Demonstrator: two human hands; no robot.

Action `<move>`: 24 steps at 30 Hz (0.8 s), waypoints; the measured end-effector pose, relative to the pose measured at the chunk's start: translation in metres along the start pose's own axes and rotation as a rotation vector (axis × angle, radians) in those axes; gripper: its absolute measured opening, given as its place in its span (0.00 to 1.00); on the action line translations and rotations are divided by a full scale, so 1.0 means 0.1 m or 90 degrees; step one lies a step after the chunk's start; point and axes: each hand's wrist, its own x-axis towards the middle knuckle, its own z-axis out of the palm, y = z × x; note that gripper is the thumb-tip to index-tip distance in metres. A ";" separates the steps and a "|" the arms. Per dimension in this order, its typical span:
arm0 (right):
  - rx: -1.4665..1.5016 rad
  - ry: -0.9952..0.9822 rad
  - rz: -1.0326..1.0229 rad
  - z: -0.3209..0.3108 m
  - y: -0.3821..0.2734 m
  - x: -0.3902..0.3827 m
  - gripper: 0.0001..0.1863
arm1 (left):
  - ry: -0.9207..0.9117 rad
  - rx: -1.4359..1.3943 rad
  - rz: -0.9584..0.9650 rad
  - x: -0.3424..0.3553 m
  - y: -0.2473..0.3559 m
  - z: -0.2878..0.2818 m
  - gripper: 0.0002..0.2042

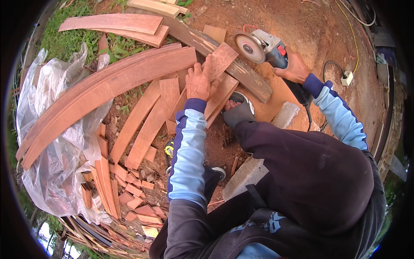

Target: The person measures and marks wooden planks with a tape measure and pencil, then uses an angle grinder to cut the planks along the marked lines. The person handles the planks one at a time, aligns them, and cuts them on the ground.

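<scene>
At 1 o'clock of the view, the grinder (274, 48) is grasped by the right hand (294, 67), its disc (251, 47) being held near the board (224, 57) at 12 o'clock. This board is laid across the beam (250, 80) and is touched from above by the left hand (199, 83), but whether it is gripped cannot be told. Plastic (64, 172) is spread at 9 o'clock, and offcuts (135, 202) are scattered between 7 and 8 o'clock.

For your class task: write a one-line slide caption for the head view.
Left hand on a board, right hand holding an angle grinder; small wood pieces lie scattered on the ground.
</scene>
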 end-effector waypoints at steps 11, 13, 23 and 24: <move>-0.039 -0.040 -0.003 0.05 0.03 -0.02 0.31 | 0.052 -0.001 -0.031 0.04 0.03 0.00 0.38; -0.053 -0.035 -0.009 0.05 0.05 -0.02 0.31 | 0.059 -0.009 -0.033 0.03 0.05 0.01 0.37; -0.074 -0.059 -0.010 0.04 0.04 0.01 0.32 | 0.039 0.008 -0.061 0.03 0.09 0.02 0.37; -0.075 -0.058 -0.010 0.05 0.05 0.01 0.32 | 0.038 0.009 -0.062 0.04 0.09 0.02 0.37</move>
